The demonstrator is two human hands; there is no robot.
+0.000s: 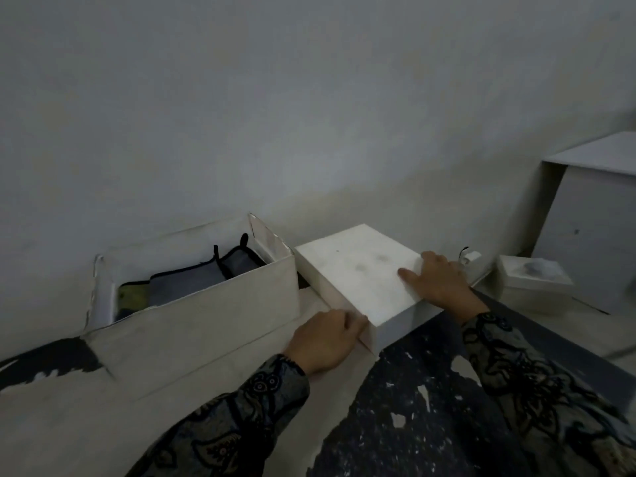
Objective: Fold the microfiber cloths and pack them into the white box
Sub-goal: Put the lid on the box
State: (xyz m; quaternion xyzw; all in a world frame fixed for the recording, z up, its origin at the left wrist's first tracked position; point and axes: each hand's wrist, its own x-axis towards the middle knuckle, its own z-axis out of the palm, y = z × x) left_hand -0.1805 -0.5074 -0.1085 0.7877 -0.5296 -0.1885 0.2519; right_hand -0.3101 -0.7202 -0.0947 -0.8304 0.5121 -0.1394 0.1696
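A closed white box (358, 270) with its lid on lies on the worktop against the wall. My left hand (323, 339) grips its near left corner, fingers curled on the side. My right hand (438, 280) holds the right edge, thumb resting on the lid. To the left stands a larger open cardboard box (206, 315) with grey microfiber cloths (187, 284) edged in black inside it, and a yellow-green cloth (132, 296) at its left end.
A small white open box (531, 280) sits at the right near a tall white cabinet (592, 232). A small white clip-like item (469, 257) lies behind my right hand. The worktop (413, 407) is dark with peeling white patches. A wall runs directly behind.
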